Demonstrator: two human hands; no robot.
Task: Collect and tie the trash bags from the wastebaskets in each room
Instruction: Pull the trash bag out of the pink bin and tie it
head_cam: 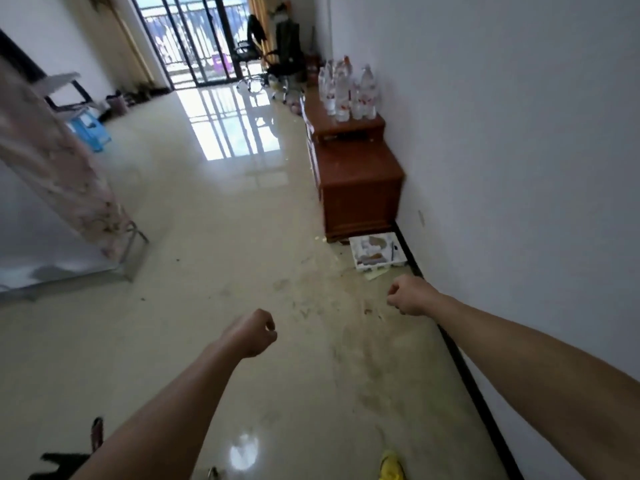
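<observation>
Both arms out over the floor (214, 237), nothing held. Left hand (252, 333) curled into a loose fist; right hand (408, 295) same, nearer the wall (519, 133). No trash bag or wastebasket identifiable. Cabinet (360, 188) against the wall, bottles (346, 88) on its far end, white tray (377, 252) just beside its near end.

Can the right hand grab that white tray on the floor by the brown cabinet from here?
Probably not yet. The right hand is curled shut, holding nothing, and is raised above the floor. The white tray lies farther ahead by the cabinet. Nothing blocks the way, so stepping forward and bending down should do it.
</observation>
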